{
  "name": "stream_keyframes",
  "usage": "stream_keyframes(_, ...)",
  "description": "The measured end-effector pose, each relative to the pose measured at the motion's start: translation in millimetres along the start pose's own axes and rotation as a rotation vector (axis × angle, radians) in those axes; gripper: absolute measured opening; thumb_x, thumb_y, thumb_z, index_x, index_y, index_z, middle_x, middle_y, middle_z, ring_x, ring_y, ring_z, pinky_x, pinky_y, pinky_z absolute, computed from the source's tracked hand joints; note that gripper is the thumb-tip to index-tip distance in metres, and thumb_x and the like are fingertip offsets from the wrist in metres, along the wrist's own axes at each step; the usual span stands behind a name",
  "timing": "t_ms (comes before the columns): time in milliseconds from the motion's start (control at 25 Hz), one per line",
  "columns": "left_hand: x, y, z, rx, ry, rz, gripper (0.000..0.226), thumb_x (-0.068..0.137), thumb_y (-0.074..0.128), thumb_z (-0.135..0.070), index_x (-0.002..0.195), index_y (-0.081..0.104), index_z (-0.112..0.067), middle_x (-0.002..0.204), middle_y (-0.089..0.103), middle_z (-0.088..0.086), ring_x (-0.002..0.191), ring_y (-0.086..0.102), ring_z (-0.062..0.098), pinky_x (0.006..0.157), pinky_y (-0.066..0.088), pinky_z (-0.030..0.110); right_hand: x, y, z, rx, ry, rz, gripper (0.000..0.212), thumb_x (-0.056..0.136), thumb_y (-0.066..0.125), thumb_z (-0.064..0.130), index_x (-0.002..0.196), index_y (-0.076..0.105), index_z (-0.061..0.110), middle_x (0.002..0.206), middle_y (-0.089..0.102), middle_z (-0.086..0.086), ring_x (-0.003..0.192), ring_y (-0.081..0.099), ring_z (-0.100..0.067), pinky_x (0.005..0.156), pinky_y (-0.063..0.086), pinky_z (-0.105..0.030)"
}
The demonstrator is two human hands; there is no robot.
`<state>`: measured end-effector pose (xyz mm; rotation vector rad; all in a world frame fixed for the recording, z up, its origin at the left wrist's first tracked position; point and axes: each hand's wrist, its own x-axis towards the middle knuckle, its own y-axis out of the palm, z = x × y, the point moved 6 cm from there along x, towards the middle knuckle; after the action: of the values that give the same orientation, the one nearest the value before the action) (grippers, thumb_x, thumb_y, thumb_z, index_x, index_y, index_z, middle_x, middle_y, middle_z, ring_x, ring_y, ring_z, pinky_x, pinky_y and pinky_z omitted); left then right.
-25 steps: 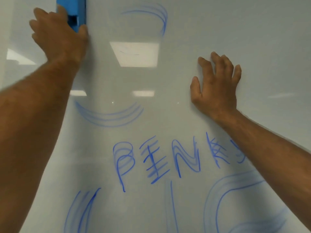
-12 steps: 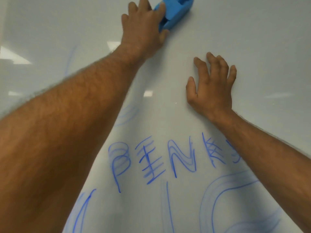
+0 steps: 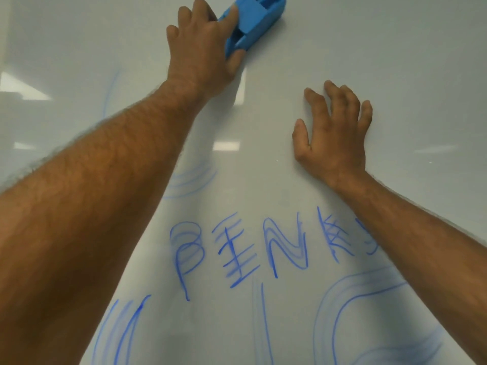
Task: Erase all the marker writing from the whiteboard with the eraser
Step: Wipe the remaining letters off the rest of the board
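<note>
Head cam, close to whiteboard [image 3: 395,48], facing it, angled upward

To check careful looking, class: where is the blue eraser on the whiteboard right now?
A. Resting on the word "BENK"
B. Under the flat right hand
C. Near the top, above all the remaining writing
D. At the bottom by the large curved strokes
C: the left hand holds the blue eraser near the top of the whiteboard, well above the blue writing.

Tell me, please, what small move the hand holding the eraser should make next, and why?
Probably sweep the blue eraser, held by the left hand at the board's top, down toward the curved blue strokes just below. That upper area looks clean, while the lettering lower down remains untouched.
</note>
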<state>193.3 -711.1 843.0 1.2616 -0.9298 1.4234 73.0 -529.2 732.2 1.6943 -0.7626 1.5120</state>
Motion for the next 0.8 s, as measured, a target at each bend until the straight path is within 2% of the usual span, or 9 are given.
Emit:
stream_keyframes(200,-5.9,-16.0,57.8,0.061,-0.372,-0.089,0.052,0.1,0.05,-0.048,0.143,0.048,-0.019,0.144,0.045,0.015,0.133,0.04,0.035,0.104,0.036,0.046,-0.2,-0.6,-0.9,0.015,0.0,-0.002,0.065,0.091,0.034,0.047,0.148,0.047,0.018,0.159,0.037,-0.014,0.148,0.029,-0.038,0.119,0.013,-0.066)
stream_keyframes(280,-10.3,-14.4,64.9,0.061,-0.394,-0.082,0.054,0.101,0.049,-0.05,0.145,0.046,-0.02,0.145,0.045,0.013,0.134,0.039,0.033,0.105,0.035,0.043,-0.2,-1.1,-0.9,0.014,0.002,0.001,0.065,0.091,0.033,0.047,0.148,0.046,0.018,0.159,0.037,-0.014,0.148,0.029,-0.038,0.119,0.013,-0.066)
stream_keyframes(360,-13.4,-15.0,57.8,0.038,-0.324,-0.083,0.056,0.099,0.048,-0.049,0.147,0.044,-0.021,0.143,0.045,0.014,0.132,0.04,0.034,0.103,0.036,0.044,-0.2,-0.3,0.4,0.008,-0.002,-0.002,0.065,0.091,0.034,0.046,0.148,0.046,0.018,0.158,0.037,-0.014,0.148,0.029,-0.038,0.119,0.013,-0.066)
stream_keyframes(440,-21.9,-11.7,39.0,-0.013,-0.174,-0.058,0.059,0.097,0.048,-0.049,0.15,0.042,-0.023,0.139,0.046,0.016,0.129,0.041,0.036,0.1,0.036,0.045,-0.5,0.3,1.3,0.007,-0.004,-0.004,0.064,0.091,0.035,0.046,0.148,0.046,0.017,0.158,0.038,-0.014,0.147,0.03,-0.039,0.119,0.014,-0.066)
stream_keyframes(520,-40.1,-4.1,7.9,-0.065,0.099,-0.033,0.06,0.096,0.052,-0.047,0.15,0.046,-0.022,0.134,0.05,0.019,0.121,0.046,0.04,0.095,0.038,0.046,-1.1,-0.8,1.1,0.009,-0.003,-0.006,0.064,0.091,0.035,0.046,0.148,0.046,0.017,0.158,0.037,-0.015,0.147,0.03,-0.039,0.119,0.014,-0.065)
stream_keyframes(600,-60.7,0.4,-15.0,-0.064,0.342,-0.05,0.057,0.092,0.058,-0.044,0.143,0.056,-0.018,0.122,0.059,0.021,0.105,0.055,0.043,0.082,0.042,0.047,-1.3,-1.4,0.5,0.008,-0.009,-0.009,0.064,0.091,0.036,0.045,0.147,0.046,0.017,0.157,0.037,-0.015,0.147,0.03,-0.038,0.119,0.014,-0.065)
stream_keyframes(680,-63.9,-0.7,-8.4,-0.042,0.358,-0.068,0.056,0.091,0.059,-0.044,0.14,0.059,-0.018,0.117,0.061,0.021,0.099,0.057,0.043,0.078,0.042,0.046,-1.0,-1.5,0.4,0.014,-0.013,-0.009,0.063,0.091,0.036,0.045,0.147,0.046,0.017,0.157,0.038,-0.015,0.146,0.03,-0.038,0.119,0.014,-0.065)
stream_keyframes(800,-55.1,-11.4,35.0,-0.036,0.094,-0.058,0.059,0.093,0.053,-0.049,0.146,0.052,-0.023,0.127,0.055,0.019,0.113,0.051,0.041,0.089,0.04,0.045,-1.1,-1.6,-0.5,0.017,-0.006,-0.015,0.063,0.092,0.036,0.046,0.147,0.047,0.017,0.157,0.038,-0.014,0.146,0.03,-0.038,0.119,0.014,-0.064)
